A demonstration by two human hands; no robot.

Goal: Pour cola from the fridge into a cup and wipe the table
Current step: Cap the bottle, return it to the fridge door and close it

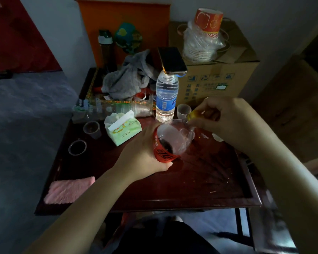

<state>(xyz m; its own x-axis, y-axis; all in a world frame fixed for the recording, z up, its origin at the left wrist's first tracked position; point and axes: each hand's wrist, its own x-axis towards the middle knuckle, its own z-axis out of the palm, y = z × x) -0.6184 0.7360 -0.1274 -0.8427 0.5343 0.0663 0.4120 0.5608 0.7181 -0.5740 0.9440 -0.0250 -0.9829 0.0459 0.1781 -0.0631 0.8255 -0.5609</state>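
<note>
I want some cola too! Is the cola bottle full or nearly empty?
Nearly empty. The cola bottle, held tilted in the left hand, is mostly clear, with only a little dark cola pooled near its red label.

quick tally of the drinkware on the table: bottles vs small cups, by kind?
Bottles: 3 (cola bottle held in left hand, cap in right hand; water bottle; dark flask)
Small cups: 3 (clear cups, white cup)
Total: 6

Cola bottle [170, 142] base hidden behind left hand [145, 153].
</note>
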